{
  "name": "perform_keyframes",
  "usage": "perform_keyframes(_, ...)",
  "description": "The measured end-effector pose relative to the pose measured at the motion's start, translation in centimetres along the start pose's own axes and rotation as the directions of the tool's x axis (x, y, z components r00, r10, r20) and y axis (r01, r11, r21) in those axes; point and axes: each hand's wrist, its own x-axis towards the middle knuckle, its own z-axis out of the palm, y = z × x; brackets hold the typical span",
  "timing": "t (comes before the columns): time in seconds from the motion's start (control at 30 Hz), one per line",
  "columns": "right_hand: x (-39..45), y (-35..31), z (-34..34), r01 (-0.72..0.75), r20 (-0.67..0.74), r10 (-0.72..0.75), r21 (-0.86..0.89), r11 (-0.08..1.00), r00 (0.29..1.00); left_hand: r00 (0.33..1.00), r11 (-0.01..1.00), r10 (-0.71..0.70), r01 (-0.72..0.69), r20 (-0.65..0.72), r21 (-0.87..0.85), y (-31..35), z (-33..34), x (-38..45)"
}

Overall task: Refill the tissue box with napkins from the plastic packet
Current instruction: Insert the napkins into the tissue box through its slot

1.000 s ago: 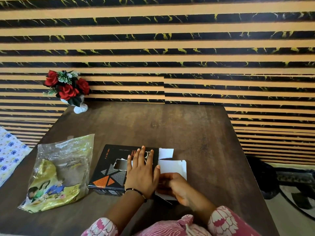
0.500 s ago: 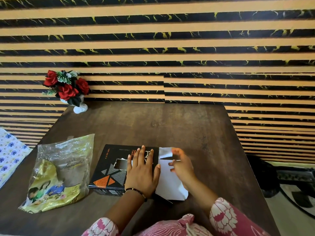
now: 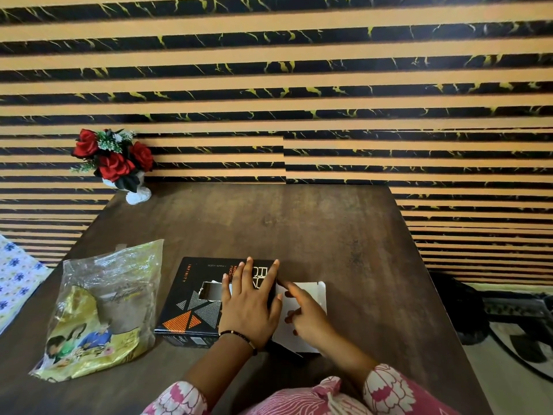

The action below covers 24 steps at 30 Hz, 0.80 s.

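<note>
The black tissue box (image 3: 191, 313), with orange and grey triangles and a torn slot in its top, lies flat on the brown table (image 3: 299, 229). My left hand (image 3: 250, 307) rests palm down on the box's right half, fingers spread, pressing it. The box's white end flap (image 3: 317, 292) lies folded out to the right on the table. My right hand (image 3: 305, 316) is on this flap, index finger stretched toward the box's edge and the other fingers curled. The clear and yellow plastic packet (image 3: 104, 310) lies left of the box, apart from both hands.
A white vase of red roses (image 3: 116, 163) stands at the table's far left corner against the striped wall. A blue-flowered cloth (image 3: 15, 280) lies off the left edge. Dark objects (image 3: 449, 310) sit on the floor to the right.
My right hand has moved from gripping the flap's near edge up onto the flap, which now lies folded out flatter. The left hand and the box have stayed in place.
</note>
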Motion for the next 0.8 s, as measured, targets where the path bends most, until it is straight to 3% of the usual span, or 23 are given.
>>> perform_keyframes(0.4,-0.4,0.5,-2.8,0.132,0.157,-0.114,-0.11,0.985,0.981,1.0,1.0,-0.005,0.005,-0.024,0.021,0.1,0.3,0.5)
perform_keyframes(0.67,-0.8,0.1,-2.4,0.089,0.213,-0.063,-0.115,0.989,0.975,1.0,0.999,0.001,-0.002,0.02,0.043,0.3,0.1,0.4)
perform_keyframes(0.8,-1.5,-0.1,-4.4,0.019,0.348,0.006,-0.07,0.997,0.938,0.999,0.997,-0.014,0.017,-0.044,0.071,0.3,0.3,0.5)
